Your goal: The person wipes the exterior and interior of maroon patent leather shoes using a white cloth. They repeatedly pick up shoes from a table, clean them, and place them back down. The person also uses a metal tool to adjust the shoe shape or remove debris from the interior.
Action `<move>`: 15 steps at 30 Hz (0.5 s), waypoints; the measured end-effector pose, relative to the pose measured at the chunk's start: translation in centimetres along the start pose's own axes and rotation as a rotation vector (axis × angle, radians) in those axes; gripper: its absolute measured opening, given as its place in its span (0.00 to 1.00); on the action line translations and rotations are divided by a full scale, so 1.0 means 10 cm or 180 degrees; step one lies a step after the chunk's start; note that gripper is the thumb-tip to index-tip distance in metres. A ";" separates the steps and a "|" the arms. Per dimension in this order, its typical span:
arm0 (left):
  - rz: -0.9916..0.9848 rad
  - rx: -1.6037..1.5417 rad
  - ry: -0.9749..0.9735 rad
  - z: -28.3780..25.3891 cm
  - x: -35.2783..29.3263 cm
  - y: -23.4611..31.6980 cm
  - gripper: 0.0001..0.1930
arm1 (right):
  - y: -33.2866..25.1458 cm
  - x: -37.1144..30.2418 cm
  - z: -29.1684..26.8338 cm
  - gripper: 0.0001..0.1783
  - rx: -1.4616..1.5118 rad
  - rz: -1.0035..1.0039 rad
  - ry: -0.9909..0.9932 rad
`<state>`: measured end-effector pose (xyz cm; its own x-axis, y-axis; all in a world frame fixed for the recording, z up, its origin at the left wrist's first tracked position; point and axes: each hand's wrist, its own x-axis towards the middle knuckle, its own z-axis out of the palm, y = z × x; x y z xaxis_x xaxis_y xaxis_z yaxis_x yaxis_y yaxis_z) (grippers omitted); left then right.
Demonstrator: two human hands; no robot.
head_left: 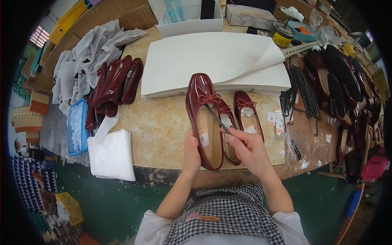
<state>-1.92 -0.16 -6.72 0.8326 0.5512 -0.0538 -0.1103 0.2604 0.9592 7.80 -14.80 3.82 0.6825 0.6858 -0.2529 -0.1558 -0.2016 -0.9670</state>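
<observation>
A glossy dark red ballet flat [200, 85] with a small bow is tilted up over the table, toe pointing away from me. My left hand [191, 154] is closed around its left side near the heel. Between the fingers of my right hand [250, 152] is a thin black rod [216, 116], its far end reaching into the shoe's opening just behind the bow. A white tag [203, 137] lies inside the shoe. Behind it, partly hidden, sits a second flat [229, 147]. Beside that rests a third flat [240, 100] with crumpled white paper in its toe.
White sheets [204, 57] are stacked beyond the shoes. To the left are wrapped and bare red flats [118, 81], a blue basket [84, 126] of small clear packets, and folded white tissue [112, 157]. Black rods [304, 90], loose tags [277, 120] and piled shoes [343, 77] lie right.
</observation>
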 end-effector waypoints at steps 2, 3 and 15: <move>-0.0050 -0.0123 -0.0025 0.09 -0.05 0.03 0.43 | 0.03 0.02 0.04 0.16 -0.0226 -0.0410 0.0257; -0.0074 -0.0185 -0.0041 0.12 -0.09 0.03 0.43 | 0.05 0.04 0.07 0.15 -0.0342 -0.0616 0.0388; -0.1130 -0.0415 0.0926 -0.32 -0.32 -0.70 0.37 | 0.51 0.07 0.00 0.12 -0.1324 -0.0824 0.0173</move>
<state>-5.56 -1.24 -14.13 0.6467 0.6043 -0.4654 0.0710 0.5598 0.8256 7.50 -15.33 -1.25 0.6991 0.7150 0.0068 0.3148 -0.2992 -0.9008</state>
